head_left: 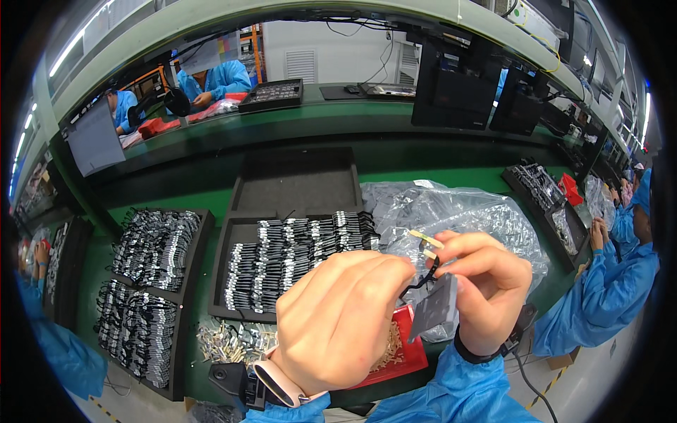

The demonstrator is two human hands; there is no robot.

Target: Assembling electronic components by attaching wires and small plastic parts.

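Note:
My right hand (486, 282) pinches a flat grey rectangular piece (435, 308) below its fingers, and a small pale-yellow strip (426, 239) sticks out at its fingertips. A short black cable (421, 280) curves from beside that strip toward my left hand (345, 317). My left hand is closed, its back facing up and its fingertips mostly hidden; the cable's end disappears at them. Under and behind my hands are a red tray (407, 356) with small tan pieces and a pile of small pale strips (229, 343).
A black foam tray (218, 296) holds rows of black-cabled parts, with a dark lidlike tray (296, 182) behind it. Another filled tray (194, 282) stands left. Clear plastic bags (486, 211) cover grey pieces at right. Monitors (455, 84) hang above; a co-worker (599, 289) sits right.

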